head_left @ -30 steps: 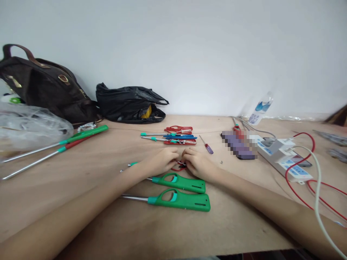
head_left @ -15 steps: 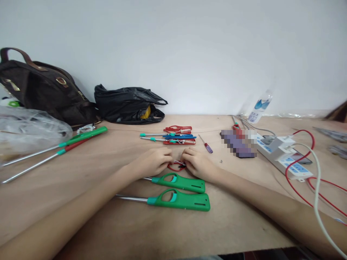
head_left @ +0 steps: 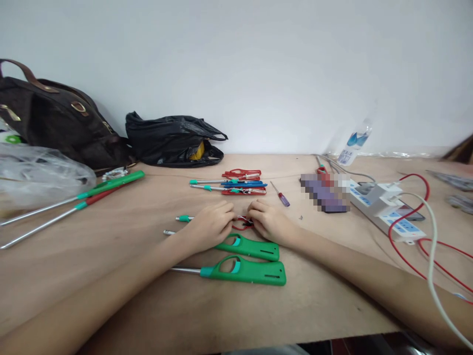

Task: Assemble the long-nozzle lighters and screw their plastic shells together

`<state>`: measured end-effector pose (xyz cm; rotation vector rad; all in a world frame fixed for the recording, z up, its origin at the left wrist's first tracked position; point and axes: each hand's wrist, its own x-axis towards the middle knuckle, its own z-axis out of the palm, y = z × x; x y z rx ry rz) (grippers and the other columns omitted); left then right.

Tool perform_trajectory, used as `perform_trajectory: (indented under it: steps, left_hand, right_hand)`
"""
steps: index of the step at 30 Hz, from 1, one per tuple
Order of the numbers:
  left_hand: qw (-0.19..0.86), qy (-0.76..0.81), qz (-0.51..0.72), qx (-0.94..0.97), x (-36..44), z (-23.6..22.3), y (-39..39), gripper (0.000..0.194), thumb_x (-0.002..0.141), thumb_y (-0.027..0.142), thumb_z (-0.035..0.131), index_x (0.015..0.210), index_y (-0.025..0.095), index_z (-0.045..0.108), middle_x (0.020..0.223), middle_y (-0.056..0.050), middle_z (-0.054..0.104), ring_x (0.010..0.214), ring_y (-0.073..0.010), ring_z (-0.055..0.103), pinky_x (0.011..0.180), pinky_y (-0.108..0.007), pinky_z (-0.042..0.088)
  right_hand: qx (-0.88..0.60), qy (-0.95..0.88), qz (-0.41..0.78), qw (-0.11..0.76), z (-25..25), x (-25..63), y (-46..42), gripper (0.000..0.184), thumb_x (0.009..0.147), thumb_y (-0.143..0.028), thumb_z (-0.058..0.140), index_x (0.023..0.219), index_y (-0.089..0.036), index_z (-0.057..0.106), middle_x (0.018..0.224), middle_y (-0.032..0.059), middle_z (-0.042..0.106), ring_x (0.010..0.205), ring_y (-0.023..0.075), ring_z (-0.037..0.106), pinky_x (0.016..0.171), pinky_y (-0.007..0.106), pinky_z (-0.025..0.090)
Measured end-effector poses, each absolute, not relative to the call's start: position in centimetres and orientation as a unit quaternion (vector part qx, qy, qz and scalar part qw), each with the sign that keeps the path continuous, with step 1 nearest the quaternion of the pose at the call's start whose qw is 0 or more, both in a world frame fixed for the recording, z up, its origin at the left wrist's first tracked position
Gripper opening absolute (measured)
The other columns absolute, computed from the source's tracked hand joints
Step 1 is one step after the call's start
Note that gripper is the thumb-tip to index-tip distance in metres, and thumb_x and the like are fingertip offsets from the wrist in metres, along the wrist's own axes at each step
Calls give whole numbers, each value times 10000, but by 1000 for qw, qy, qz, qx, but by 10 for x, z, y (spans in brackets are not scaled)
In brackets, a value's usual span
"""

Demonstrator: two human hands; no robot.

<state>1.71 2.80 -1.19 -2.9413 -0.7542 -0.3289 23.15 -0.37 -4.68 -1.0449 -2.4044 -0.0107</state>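
Working on an opened red lighter (head_left: 243, 228), centre of frame

Lighter: between left hand (head_left: 210, 226) and right hand (head_left: 272, 224), seemingly to steady both ends. Fingers (head_left: 226, 212): curled; grip hidden, cannot tell. Green lighter (head_left: 254, 272): lower centre, presumably parked within reach. Versus half-second earlier: turquoise collar (head_left: 183, 218) uncovered beside left wrist.

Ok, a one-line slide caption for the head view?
Left hand and right hand at an opened red lighter, two green lighters in front, a screwdriver farther back.

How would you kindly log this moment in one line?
left hand: at red lighter | right hand: at red lighter | near: two green lighters, screwdriver
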Motion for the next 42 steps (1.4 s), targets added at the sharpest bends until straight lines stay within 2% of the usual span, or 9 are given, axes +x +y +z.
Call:
perform_trajectory:
  steps: [5, 9, 15, 22, 29, 37, 42]
  left_hand:
    - [15, -289, -110, -951, 22, -12, 20, 233, 883, 119, 445, 931, 139, 672, 844, -57, 576, 832, -205, 537, 692, -305, 425]
    - [35, -288, -78, -954, 23, -10, 17, 246, 891, 124, 448, 992, 139, 673, 883, -71, 580, 857, -220, 534, 709, -321, 430]
    - [92, -266, -48, -958, 24, -8, 11, 209, 879, 117, 469, 987, 118, 648, 929, -89, 577, 853, -236, 524, 742, -358, 433]
    - [43, -321, -43, -945, 30, -8, 9, 163, 879, 114, 451, 908, 134, 610, 947, -78, 568, 886, -233, 547, 737, -346, 446]
    - [60, -342, -25, -938, 38, -5, 7, 161, 867, 114, 440, 928, 129, 589, 963, -89, 580, 902, -242, 549, 763, -359, 458]
    - [60, -326, -63, -942, 33, -4, 9, 209, 897, 151, 429, 852, 138, 633, 876, -72, 577, 846, -225, 532, 739, -349, 446]
    - [22, -287, -105, -952, 23, -4, 17, 267, 910, 168, 427, 904, 169, 695, 852, -54, 569, 841, -204, 522, 723, -323, 430]
  right_hand:
    - [-383, -889, -44, 248, -48, 232, -3, 212, 887, -67, 442, 907, -118, 647, 924, 109, 599, 856, 210, 555, 757, 343, 505]
    - [-381, -889, -57, 246, -48, 232, -3, 219, 897, -83, 432, 904, -112, 648, 908, 113, 599, 835, 210, 551, 740, 341, 506]
    - [-384, -890, -47, 243, -47, 233, -3, 210, 894, -82, 438, 908, -97, 647, 933, 125, 598, 860, 214, 554, 768, 345, 503]
    - [-386, -889, -47, 241, -46, 232, -3, 207, 885, -75, 444, 913, -109, 646, 927, 118, 597, 856, 211, 550, 773, 344, 503]
    - [-387, -886, -21, 254, -48, 232, 0, 226, 894, -81, 422, 917, -118, 643, 930, 111, 588, 861, 206, 547, 784, 353, 500]
    - [-388, -884, -15, 259, -48, 231, -1, 209, 878, -70, 430, 900, -116, 632, 935, 123, 589, 882, 222, 520, 794, 380, 487]
    - [-382, -886, -15, 262, -44, 231, -3, 198, 876, -72, 442, 902, -133, 628, 928, 107, 588, 893, 224, 503, 797, 385, 476]
